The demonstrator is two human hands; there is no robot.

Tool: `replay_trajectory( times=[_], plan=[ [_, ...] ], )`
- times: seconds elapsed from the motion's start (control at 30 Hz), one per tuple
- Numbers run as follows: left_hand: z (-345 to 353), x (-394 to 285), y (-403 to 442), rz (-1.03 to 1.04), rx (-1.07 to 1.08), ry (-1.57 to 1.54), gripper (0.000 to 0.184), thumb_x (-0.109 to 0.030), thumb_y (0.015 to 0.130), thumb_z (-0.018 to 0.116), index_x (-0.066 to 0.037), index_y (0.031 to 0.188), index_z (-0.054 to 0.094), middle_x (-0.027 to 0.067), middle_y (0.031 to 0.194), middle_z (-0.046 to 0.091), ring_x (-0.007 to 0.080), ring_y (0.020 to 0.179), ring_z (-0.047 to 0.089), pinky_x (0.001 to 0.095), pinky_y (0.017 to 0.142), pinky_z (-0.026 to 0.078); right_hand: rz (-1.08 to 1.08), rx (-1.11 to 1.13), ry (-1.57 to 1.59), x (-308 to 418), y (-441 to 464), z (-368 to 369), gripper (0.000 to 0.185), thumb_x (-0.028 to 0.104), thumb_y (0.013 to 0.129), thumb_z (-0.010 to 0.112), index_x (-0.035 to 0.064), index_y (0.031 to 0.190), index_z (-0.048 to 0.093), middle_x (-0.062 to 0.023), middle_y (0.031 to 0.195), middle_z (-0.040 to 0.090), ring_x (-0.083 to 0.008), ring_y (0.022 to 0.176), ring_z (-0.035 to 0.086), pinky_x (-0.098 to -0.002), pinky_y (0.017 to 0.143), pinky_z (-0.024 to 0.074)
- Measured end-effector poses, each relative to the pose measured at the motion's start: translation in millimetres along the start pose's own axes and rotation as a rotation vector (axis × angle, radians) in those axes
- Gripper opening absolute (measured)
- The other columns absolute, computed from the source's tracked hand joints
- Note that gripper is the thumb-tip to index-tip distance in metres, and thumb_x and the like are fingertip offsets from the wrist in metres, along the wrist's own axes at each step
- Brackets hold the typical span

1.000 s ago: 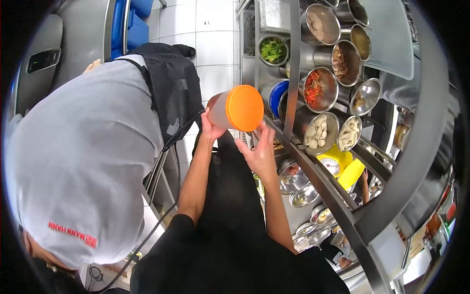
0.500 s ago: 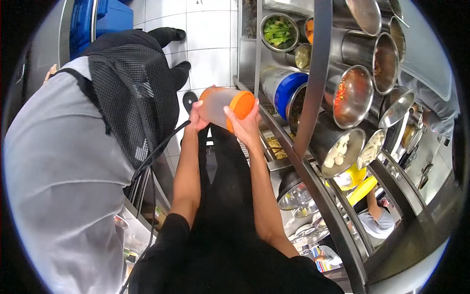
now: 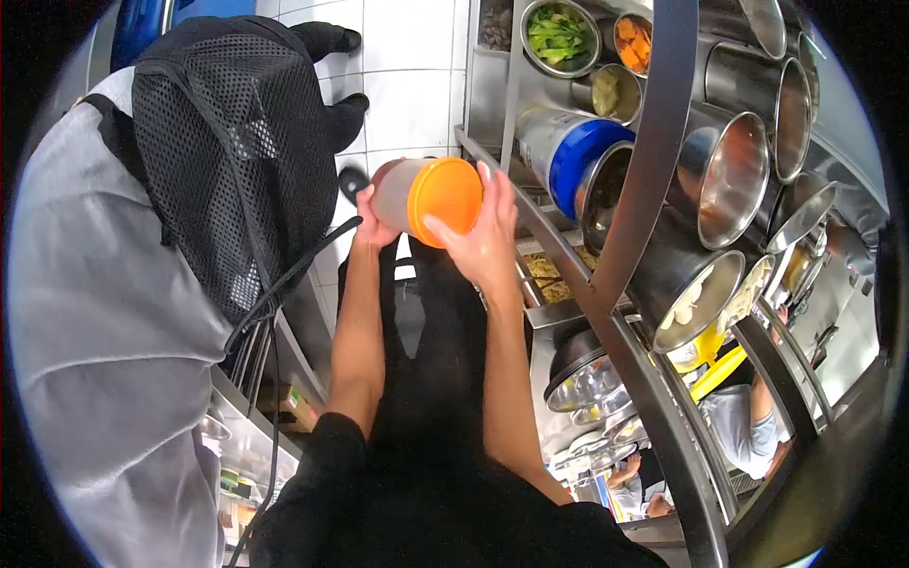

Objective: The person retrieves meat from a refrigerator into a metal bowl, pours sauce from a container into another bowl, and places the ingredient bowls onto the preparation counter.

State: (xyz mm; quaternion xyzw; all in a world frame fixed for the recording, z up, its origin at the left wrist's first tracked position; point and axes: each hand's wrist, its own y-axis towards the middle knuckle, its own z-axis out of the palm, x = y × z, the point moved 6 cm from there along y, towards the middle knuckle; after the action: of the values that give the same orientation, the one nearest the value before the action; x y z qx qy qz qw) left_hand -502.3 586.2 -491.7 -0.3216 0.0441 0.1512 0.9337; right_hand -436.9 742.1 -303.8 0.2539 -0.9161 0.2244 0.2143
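Note:
A cloudy plastic container point(image 3: 394, 192) with an orange lid point(image 3: 449, 197) is held out in front of me, tilted so that the lid faces up and to the right. My left hand point(image 3: 378, 225) grips the body near its lower end, partly hidden behind it. My right hand point(image 3: 485, 244) holds the lid end, with the thumb on the rim and the fingers along the far side. What is inside the container I cannot make out.
Close on my left stands a person in grey with a black mesh bag point(image 3: 241, 142). A steel rack point(image 3: 649, 170) on my right carries several metal pots of food and a blue-lidded tub point(image 3: 582, 166). White floor tiles point(image 3: 407, 104) lie ahead.
The container has turned so the orange lid faces me more. My right fingers have straightened along the lid's side. The view has shifted slightly, and the rack appears further right.

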Motion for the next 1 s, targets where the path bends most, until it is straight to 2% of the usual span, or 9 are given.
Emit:
replay_trajectory(
  times=[0.03,0.13,0.23,0.37,0.6,0.73,0.87,0.9,1.0],
  plan=[
    [-15,6,2,-0.021,-0.016,-0.036,0.073,-0.054,0.085,0.051,-0.007,0.141,0.042,0.0126,0.137,0.051,0.0278,0.124,0.051,0.0429,0.104,0.043,-0.104,-0.105,0.059,-1,0,7,0.063,0.045,0.087,0.067,-0.0016,0.126,0.049,-0.0217,0.12,0.056,-0.0374,0.11,0.057,-0.0484,0.091,0.0461],
    [-38,11,6,-0.141,-0.12,-0.138,0.074,-0.058,0.085,0.05,-0.008,0.139,0.044,0.0123,0.135,0.053,0.0277,0.122,0.053,0.0433,0.102,0.045,0.571,0.323,0.736,-99,-8,102,0.055,0.042,0.095,0.058,0.0009,0.128,0.043,-0.0163,0.131,0.049,-0.0296,0.112,0.055,-0.0457,0.088,0.0491],
    [-49,8,28,-0.167,-0.138,-0.058,0.071,-0.06,0.092,0.039,-0.009,0.141,0.044,0.0126,0.136,0.053,0.0281,0.124,0.053,0.0457,0.101,0.046,0.733,0.184,1.189,-120,-20,138,0.043,0.038,0.102,0.048,0.003,0.125,0.043,-0.0117,0.129,0.048,-0.0213,0.112,0.054,-0.0442,0.084,0.0528],
    [-71,5,72,-0.145,-0.187,0.057,0.072,-0.063,0.096,0.034,-0.006,0.138,0.045,0.0119,0.135,0.054,0.0256,0.123,0.053,0.0411,0.102,0.045,0.58,0.265,1.474,-108,-4,171,0.037,0.035,0.103,0.044,0.0082,0.127,0.036,-0.0123,0.126,0.051,-0.0259,0.115,0.056,-0.0515,0.087,0.0537],
    [-85,25,181,0.027,-0.155,0.161,0.073,-0.065,0.096,0.031,-0.006,0.135,0.049,0.0125,0.132,0.056,0.0254,0.12,0.055,0.0407,0.102,0.046,0.391,-0.081,1.742,-134,59,237,0.04,0.028,0.101,0.05,0.0062,0.129,0.031,-0.0122,0.134,0.041,-0.0273,0.12,0.05,-0.0535,0.091,0.0513],
    [-81,45,257,-0.062,-0.084,0.272,0.063,-0.058,0.099,0.034,-0.007,0.131,0.052,0.0116,0.128,0.058,0.0249,0.113,0.059,0.0384,0.097,0.049,0.348,-0.315,1.75,-163,98,246,0.043,0.031,0.1,0.052,0.0062,0.13,0.031,-0.011,0.139,0.036,-0.0283,0.126,0.044,-0.054,0.094,0.0487],
    [-76,58,291,-0.078,0.002,0.424,0.049,-0.044,0.099,0.047,-0.011,0.136,0.048,0.0124,0.138,0.051,0.0244,0.122,0.051,0.0466,0.1,0.044,0.342,-0.487,1.706,-196,139,251,0.06,0.034,0.099,0.055,0.0069,0.141,0.021,-0.0124,0.145,0.031,-0.0309,0.13,0.04,-0.0557,0.096,0.0471],
    [-74,58,289,-0.092,-0.017,0.469,0.052,-0.045,0.099,0.047,-0.012,0.139,0.044,0.0128,0.142,0.045,0.0259,0.125,0.046,0.0472,0.101,0.042,0.326,-0.46,1.715,-201,148,250,0.074,0.034,0.098,0.056,0.0075,0.149,0.01,-0.0148,0.151,0.024,-0.0328,0.133,0.037,-0.0578,0.1,0.0445],
    [-68,53,262,-0.13,-0.068,0.604,0.061,-0.047,0.098,0.047,-0.014,0.147,0.035,0.0141,0.154,0.025,0.0302,0.135,0.033,0.0489,0.105,0.036,0.562,-0.645,1.785,-219,170,262,0.048,0.028,0.101,0.049,0.0113,0.14,0.026,-0.0117,0.145,0.032,-0.0329,0.129,0.042,-0.0607,0.093,0.05]
  ],
)
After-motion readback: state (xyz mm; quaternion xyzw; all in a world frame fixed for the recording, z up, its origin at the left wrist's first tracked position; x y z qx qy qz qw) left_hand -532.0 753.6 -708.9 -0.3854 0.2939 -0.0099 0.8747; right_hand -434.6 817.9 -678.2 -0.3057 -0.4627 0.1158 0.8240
